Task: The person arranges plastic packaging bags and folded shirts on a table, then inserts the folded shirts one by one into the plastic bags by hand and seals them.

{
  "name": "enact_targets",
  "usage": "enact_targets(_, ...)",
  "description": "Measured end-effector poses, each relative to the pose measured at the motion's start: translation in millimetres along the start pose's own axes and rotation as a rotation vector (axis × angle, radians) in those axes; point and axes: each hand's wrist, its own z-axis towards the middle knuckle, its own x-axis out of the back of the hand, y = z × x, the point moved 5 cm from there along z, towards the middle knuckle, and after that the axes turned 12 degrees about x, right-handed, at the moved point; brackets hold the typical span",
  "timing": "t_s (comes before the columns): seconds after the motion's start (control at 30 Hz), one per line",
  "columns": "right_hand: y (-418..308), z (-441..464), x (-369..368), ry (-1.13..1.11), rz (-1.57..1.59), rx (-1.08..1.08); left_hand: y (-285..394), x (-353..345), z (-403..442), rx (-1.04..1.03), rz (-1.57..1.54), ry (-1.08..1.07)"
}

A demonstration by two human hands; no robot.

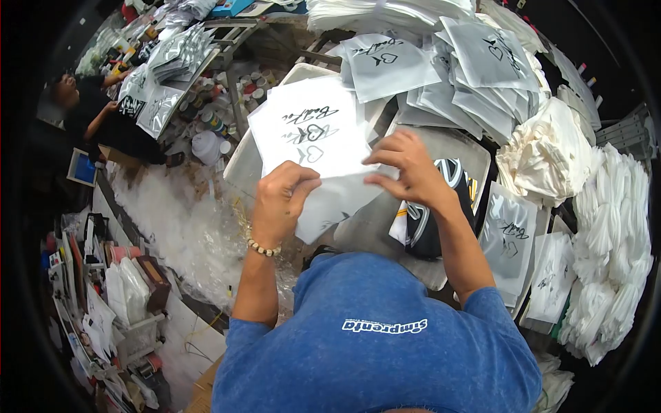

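Observation:
Pinched between the thumb and fingers of my left hand [286,196] is the left part of the near edge of a frosted plastic bag [337,199]. My right hand [406,168] has its thumb and fingers closing near the bag's right edge; whether they grip it is hard to tell. Under and beyond the bag lies a stack of white printed bags [310,117] with black lettering, on a pale tray [237,162]. Dark printed fabric [423,237] lies beside my right forearm.
Piles of printed frosted bags [482,62] stand at the back right. Bundled white bags [609,255] hang at the right. At the far left another person [96,113] handles bags beside a table. Plastic wrap [186,220] covers the floor; a cluttered shelf [110,310] is lower left.

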Motion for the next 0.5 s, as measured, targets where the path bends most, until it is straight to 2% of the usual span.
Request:
enact_targets(0.03,-6.9,5.8,-2.0,0.005,-0.004,-0.007,4.8,-4.1,1.6,-0.006,0.001,-0.007)
enact_targets(0.1,-21.5,19.2,-13.7,0.019,0.228,-0.011,20.3,-10.7,3.2,-0.138,0.018,0.016)
enact_targets(0.2,-23.9,22.6,-17.1,-0.071,0.197,0.005,28.9,-4.5,8.4,-0.167,-0.004,-0.001)
enact_targets(0.27,-18.4,10.7,-13.1,-0.008,0.259,0.029,27.9,7.0,12.9,-0.208,0.044,0.015)
enact_targets(0.5,11.6,-44.0,12.0,-0.03,0.148,-0.102,6.0,39.9,28.0,-0.209,0.132,0.106)
